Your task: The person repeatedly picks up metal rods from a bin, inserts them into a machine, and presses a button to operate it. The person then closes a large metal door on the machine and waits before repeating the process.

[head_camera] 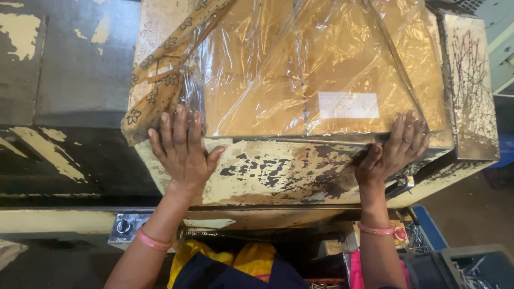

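Observation:
A mustard-yellow folded cloth sealed in a clear plastic bag (316,69) lies on a worn cream-painted metal table (278,171). A white label (348,105) shows through the plastic near its front edge. My left hand (182,150) lies flat with fingers spread on the bag's near left corner, beside a flower-patterned strip of the cloth (160,80). At the near right corner my right hand (393,152) presses flat on the bag's edge. Neither hand grips anything. Both wrists wear pink bangles.
A dark worn metal surface (69,80) lies to the left. Below the table sits a control knob on a small plate (124,227). At lower right stand a blue bin (433,227) and a grey bin with metal bits (471,267). A scratched cream panel (471,85) borders the table's right.

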